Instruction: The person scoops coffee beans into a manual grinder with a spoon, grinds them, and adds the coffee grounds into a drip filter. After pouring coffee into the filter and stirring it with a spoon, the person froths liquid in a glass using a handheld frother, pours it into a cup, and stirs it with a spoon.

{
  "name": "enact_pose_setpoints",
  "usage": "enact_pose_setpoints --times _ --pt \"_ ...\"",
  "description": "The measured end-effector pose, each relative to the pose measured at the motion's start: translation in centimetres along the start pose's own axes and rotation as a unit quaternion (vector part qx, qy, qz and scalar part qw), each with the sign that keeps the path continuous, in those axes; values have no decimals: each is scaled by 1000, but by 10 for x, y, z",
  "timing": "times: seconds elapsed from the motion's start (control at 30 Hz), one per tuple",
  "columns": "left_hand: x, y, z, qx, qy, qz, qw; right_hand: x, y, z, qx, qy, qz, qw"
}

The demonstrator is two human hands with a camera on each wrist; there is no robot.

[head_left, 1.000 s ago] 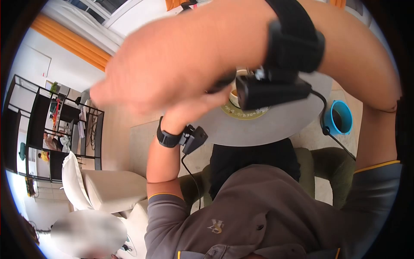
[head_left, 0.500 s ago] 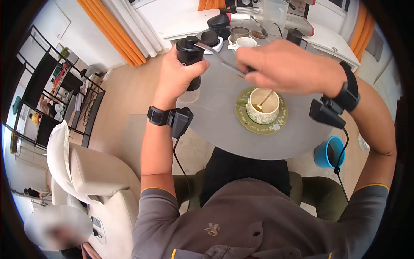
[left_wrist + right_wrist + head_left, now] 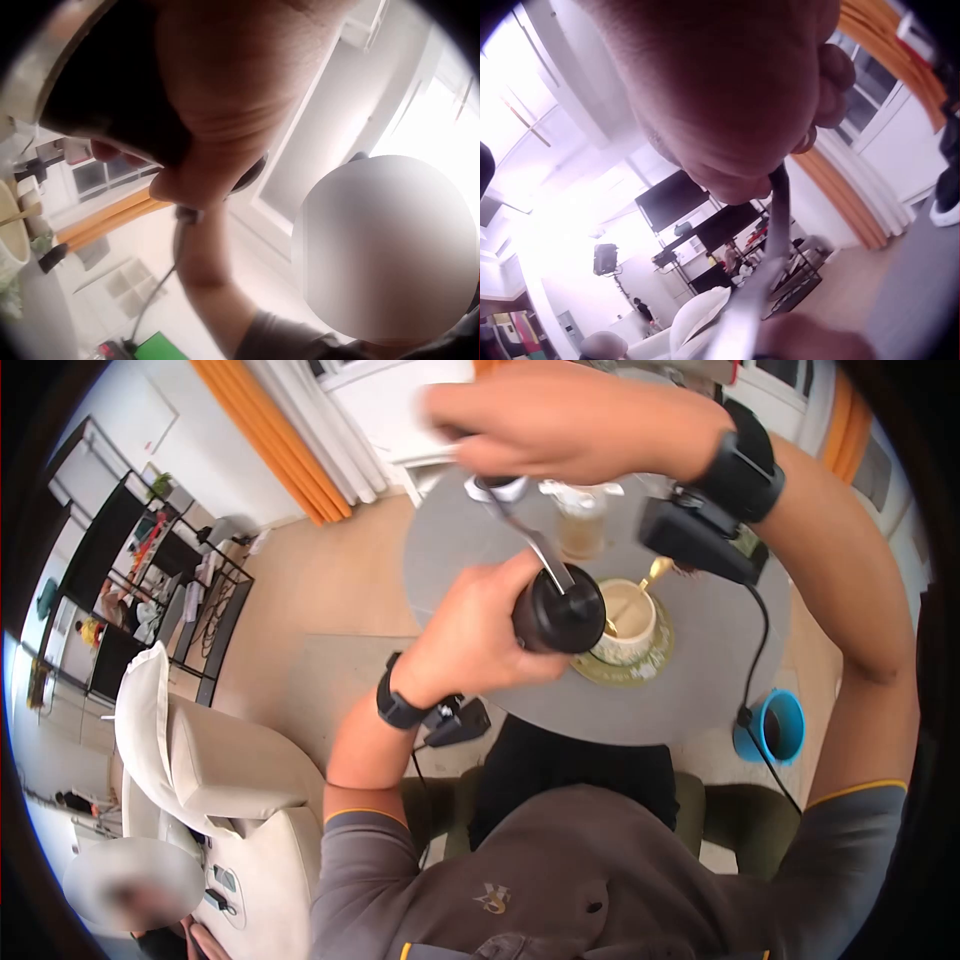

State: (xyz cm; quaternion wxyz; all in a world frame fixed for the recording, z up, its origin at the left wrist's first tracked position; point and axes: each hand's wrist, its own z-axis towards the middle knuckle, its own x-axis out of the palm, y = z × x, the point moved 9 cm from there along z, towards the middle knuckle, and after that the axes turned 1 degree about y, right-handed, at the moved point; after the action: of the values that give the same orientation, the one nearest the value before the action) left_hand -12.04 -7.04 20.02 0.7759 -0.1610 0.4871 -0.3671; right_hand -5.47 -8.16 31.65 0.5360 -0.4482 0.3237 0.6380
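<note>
My left hand (image 3: 465, 635) is wrapped around the body of a black hand coffee grinder (image 3: 560, 622), held above the near left part of the table with its top tilted toward the head camera. A metal crank handle (image 3: 540, 550) runs from the middle of the grinder's lid up to my right hand (image 3: 580, 425), whose curled fingers grip its knob end. In the right wrist view the crank (image 3: 739, 311) stretches down from under the fist. The grinder's dark body (image 3: 112, 82) fills the left hand's grasp in the left wrist view.
Close behind the grinder, a patterned cup (image 3: 630, 640) with a gold spoon (image 3: 655, 572) stands on a green saucer (image 3: 655, 665). A glass container (image 3: 580, 530) is farther back on the round grey table (image 3: 610, 715). A blue bucket (image 3: 790, 730) stands at right; camera cables hang from both wrists.
Since half a second ago, the grinder has tipped and come right and nearer in my left hand. My right hand has swung the crank round to the far left side.
</note>
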Motion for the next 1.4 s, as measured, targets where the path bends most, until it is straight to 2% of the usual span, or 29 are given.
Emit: enact_pose_setpoints --times 0.07,0.1,0.13,0.17,0.2,0.27,0.33,0.37,0.4,0.43,0.47,0.5,0.6,0.67,0.73,0.8,0.87,0.93,1.0,1.07,1.1,1.13,1.17,1.23,1.27,1.3,1.33,1.37,1.4 --pt "-38 -1 -15 -11 -106 -60 993 3 -37 -28 33 -23 22 999" --pt "-52 3 -16 -11 -123 -44 991 9 -43 -44 38 -1 42 998" --pt "-69 17 -16 -35 -181 -29 982 17 -42 -62 94 45 22 994" --pt "-85 32 -17 -58 -240 -16 969 20 -26 -75 83 43 27 995" --pt "-89 55 -13 -73 -252 -60 963 32 -10 -84 80 78 36 993" --pt "-84 70 3 -72 -227 39 970 45 36 -91 87 114 23 989" --pt "-57 71 16 -79 -184 40 979 57 81 -92 22 126 -38 991" --pt "-40 66 20 -88 -154 68 982 52 102 -83 -20 117 -32 992" --pt "-24 53 22 -62 -130 91 985 45 123 -73 -57 109 -26 992" --pt "-10 42 23 -33 -93 87 991 30 136 -60 -95 47 -61 993" --pt "5 31 22 -3 -55 78 995 17 141 -48 -128 -13 -96 987" --pt "15 24 19 3 -46 66 997 14 134 -39 -117 -8 -97 988" --pt "27 -25 -1 187 -71 75 977 -2 85 -14 -78 -39 -91 992" --pt "19 -19 -7 61 -31 21 997 -13 34 -12 -29 -41 -43 998" --pt "-13 -18 -19 1 -94 -38 995 -9 -13 -30 63 15 -54 996" --pt "-48 -2 -22 -42 -217 -39 974 -1 -26 -59 104 37 -58 992" --pt "-71 37 -14 -107 -215 -44 970 10 -24 -77 139 62 -54 987" --pt "-77 65 -3 -106 -217 -84 967 32 -2 -94 146 124 -19 981" --pt "-66 86 3 -110 -207 -77 969 42 39 -93 128 170 21 977" --pt "-39 88 15 -103 -162 -74 979 44 85 -81 21 149 38 988" --pt "-18 90 13 -132 -132 -90 978 44 101 -73 -20 130 33 991" --pt "-8 55 14 -118 -99 -88 984 43 115 -64 -62 111 27 991" --pt "7 50 8 -117 -89 -91 985 44 113 -56 -52 109 29 992" --pt "37 22 -3 2 -37 64 997 12 122 -41 -183 -61 -21 981" --pt "48 9 -8 63 -13 141 988 10 109 -35 -232 -62 6 971" --pt "44 10 -7 -25 13 8 1000 12 80 -19 -141 -46 12 989" --pt "38 3 -10 -6 12 0 1000 15 50 -13 -74 -6 -3 997" --pt "25 4 -15 -34 -29 -87 995 18 19 -10 -7 35 -17 999" --pt "11 7 -21 -63 -71 -172 981 20 -9 -19 8 37 -3 999"
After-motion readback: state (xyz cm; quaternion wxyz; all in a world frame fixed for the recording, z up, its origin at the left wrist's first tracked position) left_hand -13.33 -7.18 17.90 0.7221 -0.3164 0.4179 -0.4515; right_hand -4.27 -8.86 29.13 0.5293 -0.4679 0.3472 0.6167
